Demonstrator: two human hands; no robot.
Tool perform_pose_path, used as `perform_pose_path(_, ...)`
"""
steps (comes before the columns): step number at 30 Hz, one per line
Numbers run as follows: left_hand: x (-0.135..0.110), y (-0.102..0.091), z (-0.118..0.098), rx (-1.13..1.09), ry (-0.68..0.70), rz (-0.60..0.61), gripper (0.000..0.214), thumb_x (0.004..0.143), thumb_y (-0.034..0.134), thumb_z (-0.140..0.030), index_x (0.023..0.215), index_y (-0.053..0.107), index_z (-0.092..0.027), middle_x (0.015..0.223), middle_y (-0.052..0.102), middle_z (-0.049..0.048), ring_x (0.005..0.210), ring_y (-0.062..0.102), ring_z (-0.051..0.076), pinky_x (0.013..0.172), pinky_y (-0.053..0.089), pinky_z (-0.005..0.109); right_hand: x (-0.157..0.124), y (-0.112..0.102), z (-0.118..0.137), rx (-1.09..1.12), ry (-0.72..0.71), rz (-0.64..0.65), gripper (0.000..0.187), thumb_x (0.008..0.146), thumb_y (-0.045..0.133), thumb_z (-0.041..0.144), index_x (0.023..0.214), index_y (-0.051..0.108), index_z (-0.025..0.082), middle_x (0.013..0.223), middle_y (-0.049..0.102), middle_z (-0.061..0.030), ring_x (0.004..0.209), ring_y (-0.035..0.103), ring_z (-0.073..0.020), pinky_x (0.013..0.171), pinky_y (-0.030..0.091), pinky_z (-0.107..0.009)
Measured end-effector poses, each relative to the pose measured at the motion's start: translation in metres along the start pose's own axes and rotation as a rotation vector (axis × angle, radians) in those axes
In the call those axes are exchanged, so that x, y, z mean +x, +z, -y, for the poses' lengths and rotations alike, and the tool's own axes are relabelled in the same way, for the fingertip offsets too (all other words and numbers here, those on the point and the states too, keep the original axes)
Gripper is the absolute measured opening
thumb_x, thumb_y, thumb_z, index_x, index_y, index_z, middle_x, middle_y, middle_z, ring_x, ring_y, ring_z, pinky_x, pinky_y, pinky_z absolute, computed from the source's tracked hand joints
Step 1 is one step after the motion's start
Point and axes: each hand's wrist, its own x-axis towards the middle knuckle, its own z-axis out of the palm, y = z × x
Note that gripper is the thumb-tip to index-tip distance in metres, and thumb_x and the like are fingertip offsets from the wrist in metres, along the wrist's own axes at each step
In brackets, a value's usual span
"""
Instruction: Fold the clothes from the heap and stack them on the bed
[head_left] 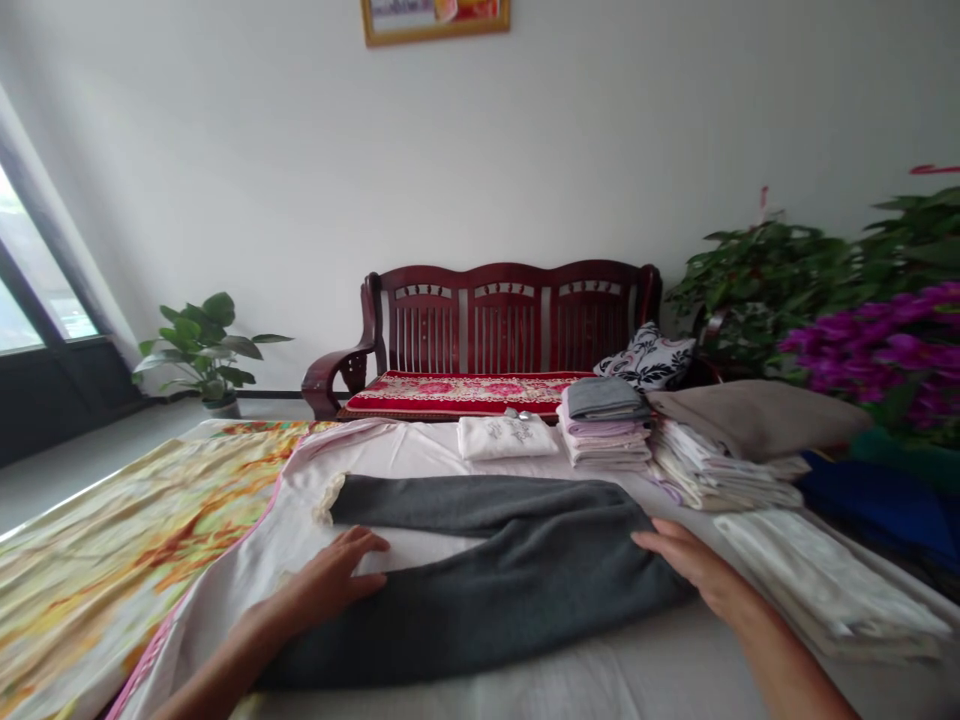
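Observation:
A pair of dark grey trousers [525, 570] lies spread on a pale sheet, the waist end to the right and the legs pointing left. Pale lace trim [330, 498] edges the far leg's cuff. My left hand [349, 568] is at the near leg, thumb and fingers apart, its fingertips over the gap between the legs. At the waist end, my right hand [679, 552] touches the cloth with its thumb and fingers stretched out. The near leg's cuff is mostly hidden behind my left forearm.
Beyond the trousers are a folded white garment [506, 437] and a stack of folded clothes [606, 430]. More folded cloth [825, 575] lies at right. A yellow floral cloth [150, 540] covers the left side. Behind stands a wooden bench [502, 320]; purple flowers [892, 345] crowd the right.

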Motion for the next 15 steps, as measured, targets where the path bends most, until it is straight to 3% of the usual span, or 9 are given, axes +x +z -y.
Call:
perform_pose_path(7,-0.035,-0.021,0.025,0.154,-0.073,0.097,0.015,0.081,0.056,-0.035,0.086,0.063,-0.022,0.089,0.065,0.0012,0.086,0.059,0.022,0.077,0.042,0.031,0.014,0.015,-0.006,-0.094,-0.169,-0.073,0.037,0.07,0.069,0.058,0.077,0.074,0.022,0.086,0.078,-0.0088,0.102,0.069,-0.0355,0.09,0.053,-0.043)
perform_pose_path(12,-0.019,-0.045,0.033,0.122,0.012,0.019,0.019,0.088,0.05,-0.039,0.085,0.058,-0.021,0.083,0.061,-0.0011,0.077,0.055,0.017,0.071,0.039,0.027,0.019,0.014,-0.01,-0.122,-0.314,-0.2,0.041,0.074,0.065,0.055,0.093,0.073,0.019,0.093,0.078,-0.0076,0.1,0.069,-0.0328,0.087,0.053,-0.039)
perform_pose_path(15,-0.003,-0.058,0.037,0.197,0.013,0.005,0.013,0.082,0.053,-0.029,0.09,0.062,-0.023,0.084,0.063,-0.001,0.078,0.058,0.019,0.072,0.04,0.028,0.02,0.005,-0.012,-0.177,-0.266,-0.13,0.036,0.071,0.066,0.051,0.087,0.074,0.02,0.089,0.078,-0.007,0.094,0.07,-0.033,0.083,0.053,-0.039)
